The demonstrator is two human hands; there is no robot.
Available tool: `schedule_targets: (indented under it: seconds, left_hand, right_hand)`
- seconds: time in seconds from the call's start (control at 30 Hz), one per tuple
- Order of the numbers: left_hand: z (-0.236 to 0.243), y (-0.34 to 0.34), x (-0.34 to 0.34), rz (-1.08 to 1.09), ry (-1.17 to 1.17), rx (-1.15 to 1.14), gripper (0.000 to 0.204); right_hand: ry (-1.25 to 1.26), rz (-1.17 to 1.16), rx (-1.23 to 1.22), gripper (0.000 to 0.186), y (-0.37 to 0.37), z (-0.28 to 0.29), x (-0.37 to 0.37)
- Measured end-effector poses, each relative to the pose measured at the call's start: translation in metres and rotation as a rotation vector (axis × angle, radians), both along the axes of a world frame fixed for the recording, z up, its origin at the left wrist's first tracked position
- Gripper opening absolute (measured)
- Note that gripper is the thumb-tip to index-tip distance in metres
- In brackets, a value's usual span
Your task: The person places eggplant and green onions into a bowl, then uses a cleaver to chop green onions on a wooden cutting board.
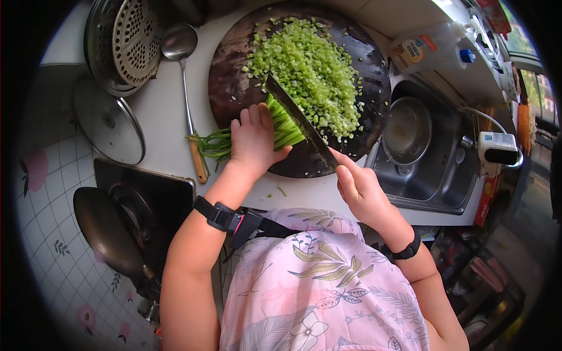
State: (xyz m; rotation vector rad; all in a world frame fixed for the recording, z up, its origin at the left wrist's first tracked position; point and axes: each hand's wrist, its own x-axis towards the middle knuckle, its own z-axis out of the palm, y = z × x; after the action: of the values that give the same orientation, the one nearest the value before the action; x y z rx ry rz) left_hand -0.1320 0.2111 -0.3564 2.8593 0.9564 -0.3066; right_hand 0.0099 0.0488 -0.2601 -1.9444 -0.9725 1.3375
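A large round dark cutting board [225, 70] lies on the counter in front of me. Diced green stalks [310, 64] are heaped over its middle and far side. My left hand [254, 134] presses down on a bunch of long green stalks [287, 130], whose leafy thin ends trail off the board to the left. In my right hand [360, 187] is the handle of a kitchen knife [301, 120]. Its dark blade slants up to the left, between the cut ends of the bunch and the diced heap.
Left of the board lies a ladle [186, 82] with a wooden handle. Beyond it are a perforated steamer tray [136, 41] and a glass lid [111, 126]. A wok [108, 231] sits on the stove at left. On the right, a sink [436, 175] holds a metal bowl [407, 130]; a plastic jug [427, 50] stands behind.
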Motion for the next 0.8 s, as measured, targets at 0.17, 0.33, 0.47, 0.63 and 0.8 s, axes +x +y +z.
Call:
schedule_targets:
  seconds: [0.17, 0.33, 0.47, 0.63, 0.8]
  left_hand:
    - [0.002, 0.001, 0.001, 0.009, -0.010, -0.017, 0.101]
    - [0.002, 0.002, 0.001, -0.005, 0.005, -0.024, 0.099]
    - [-0.003, 0.003, 0.000, -0.017, -0.021, -0.022, 0.099]
    - [-0.005, 0.003, -0.001, -0.009, 0.020, 0.005, 0.102]
    - [-0.001, 0.001, 0.000, 0.014, -0.003, -0.004, 0.102]
  right_hand:
    - [-0.023, 0.000, -0.034, 0.041, 0.000, -0.007, -0.002]
    - [0.002, 0.021, -0.041, 0.040, 0.001, -0.004, -0.001]
    - [0.003, 0.033, -0.065, 0.037, 0.019, -0.014, 0.000]
    - [-0.040, 0.029, 0.010, 0.035, 0.048, -0.041, -0.004]
    - [-0.011, -0.017, 0.013, 0.037, 0.040, -0.030, -0.004]
